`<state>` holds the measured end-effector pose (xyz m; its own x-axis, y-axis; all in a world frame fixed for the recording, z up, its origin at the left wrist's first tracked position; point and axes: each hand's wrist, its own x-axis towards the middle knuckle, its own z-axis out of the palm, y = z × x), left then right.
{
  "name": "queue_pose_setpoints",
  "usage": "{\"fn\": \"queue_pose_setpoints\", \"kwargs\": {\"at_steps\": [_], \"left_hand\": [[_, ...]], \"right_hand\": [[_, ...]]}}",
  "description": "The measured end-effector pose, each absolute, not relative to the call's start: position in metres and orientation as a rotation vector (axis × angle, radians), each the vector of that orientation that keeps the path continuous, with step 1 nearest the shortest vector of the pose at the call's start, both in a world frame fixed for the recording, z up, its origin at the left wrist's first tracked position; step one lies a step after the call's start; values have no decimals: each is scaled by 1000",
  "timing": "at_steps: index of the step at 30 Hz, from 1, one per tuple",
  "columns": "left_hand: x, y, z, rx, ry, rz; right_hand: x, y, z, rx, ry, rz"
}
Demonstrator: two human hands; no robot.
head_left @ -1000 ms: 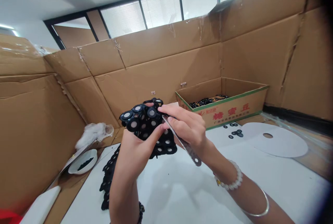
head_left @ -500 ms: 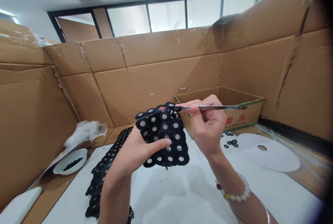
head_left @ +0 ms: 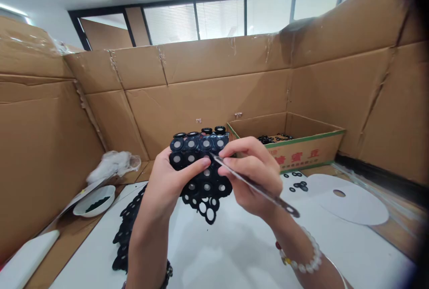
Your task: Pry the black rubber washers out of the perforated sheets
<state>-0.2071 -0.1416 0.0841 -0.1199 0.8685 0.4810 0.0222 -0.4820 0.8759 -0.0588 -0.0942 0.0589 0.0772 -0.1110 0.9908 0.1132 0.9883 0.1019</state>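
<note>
Both hands are closed on their loads above the middle of the bench [head_left: 234, 257]. The left hand [head_left: 167, 181] grips a black sheet of joined rings [head_left: 201, 168], thumb across its face, held upright near the chest; most of its cells carry pale round inserts, while a few at the bottom hang empty. The right hand [head_left: 251, 175] pinches metal tweezers [head_left: 254, 186], whose tip now rests on the sheet just beside the left thumb. Half a second ago the tweezers were level and off at the sheet's top edge, so the tip has come back down onto a cell, which looks like work on the next ring. More black sheet [head_left: 129, 231] trails toward the bench's left edge. At the far edge stands a cardboard box [head_left: 301, 150], loose black rings [head_left: 298, 186] in front of it.
</note>
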Motion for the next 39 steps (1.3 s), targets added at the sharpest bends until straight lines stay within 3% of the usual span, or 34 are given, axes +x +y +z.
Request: {"fn": "queue_pose_setpoints", "kwargs": {"at_steps": [11, 17, 39], "left_hand": [[-207, -138, 81, 1829, 1197, 1821], [-202, -140, 80, 1869, 1384, 1681], [-206, -159, 81, 1522, 994, 1603]], "right_hand": [[-85, -77, 44, -102, -1384, -416], [-87, -69, 42, -165, -1413, -400], [-66, -104, 54, -66, -1319, -567]]}}
